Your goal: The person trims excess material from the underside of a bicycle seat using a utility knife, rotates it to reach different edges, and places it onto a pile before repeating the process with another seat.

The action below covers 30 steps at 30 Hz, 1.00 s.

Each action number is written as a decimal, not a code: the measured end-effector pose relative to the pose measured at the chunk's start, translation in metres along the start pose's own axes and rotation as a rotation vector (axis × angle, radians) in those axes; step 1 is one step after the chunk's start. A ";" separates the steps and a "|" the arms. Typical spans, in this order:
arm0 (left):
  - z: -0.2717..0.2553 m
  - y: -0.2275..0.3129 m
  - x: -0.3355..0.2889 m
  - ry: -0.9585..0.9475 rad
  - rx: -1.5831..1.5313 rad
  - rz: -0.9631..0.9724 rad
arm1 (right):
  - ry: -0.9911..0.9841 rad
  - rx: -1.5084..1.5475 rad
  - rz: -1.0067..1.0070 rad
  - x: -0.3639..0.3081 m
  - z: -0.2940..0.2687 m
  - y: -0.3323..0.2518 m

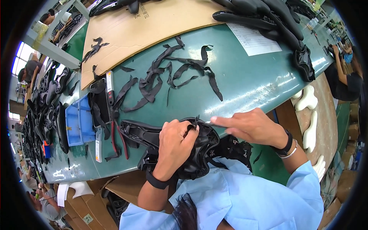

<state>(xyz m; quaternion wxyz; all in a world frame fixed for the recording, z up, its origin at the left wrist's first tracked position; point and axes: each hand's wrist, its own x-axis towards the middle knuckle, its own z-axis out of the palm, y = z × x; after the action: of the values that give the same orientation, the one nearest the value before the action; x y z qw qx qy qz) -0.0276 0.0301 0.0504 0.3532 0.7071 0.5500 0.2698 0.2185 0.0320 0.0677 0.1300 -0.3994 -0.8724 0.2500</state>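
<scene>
My left hand is closed around a black bicycle saddle, held underside up at the table's near edge. Its long nose points left and its wide end lies under my right hand. Between my left thumb and fingers, a black strip of cover material stands up from the rim. My right hand is closed just right of it, slightly blurred. A thin silvery blade tip shows at its fingers; the handle is hidden. Loose black trimmings lie beyond the saddle on the green table.
Left of the saddle lie red-handled pliers, a dark tray, a blue bin and narrow boxes. Cardboard and a paper sheet lie farther back. Black saddles pile up far right; white foam pieces lie below.
</scene>
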 end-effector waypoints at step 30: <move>-0.007 -0.030 0.030 0.289 -1.475 0.004 | 0.110 -0.063 0.451 -0.014 0.055 -0.077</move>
<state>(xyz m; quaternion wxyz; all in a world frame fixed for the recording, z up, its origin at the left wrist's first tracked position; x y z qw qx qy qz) -0.0432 0.0648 0.0307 0.6591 0.2457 0.2664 0.6590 0.1555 -0.0401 0.0631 0.1057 -0.6013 -0.7599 0.2233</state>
